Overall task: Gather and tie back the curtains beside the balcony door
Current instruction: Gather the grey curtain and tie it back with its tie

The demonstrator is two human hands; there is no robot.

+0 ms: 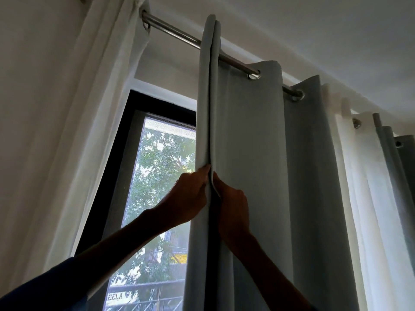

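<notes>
A pale grey curtain point(251, 153) hangs by metal eyelets from a steel rod point(179, 34) across the top of the balcony door point(155, 198). Its leading edge is folded into a narrow vertical pleat at the centre. My left hand point(186, 196) grips the pleat from the left side, fingers curled onto the fold. My right hand point(233, 209) holds the same fold from the right, thumb along the edge. Both arms reach up from below. No tie-back shows.
A white sheer curtain point(94, 108) hangs bunched at the left of the door. More white sheer point(359, 187) and grey panels point(395, 158) hang to the right. The dark door frame point(125, 135) and glass show trees and a railing outside.
</notes>
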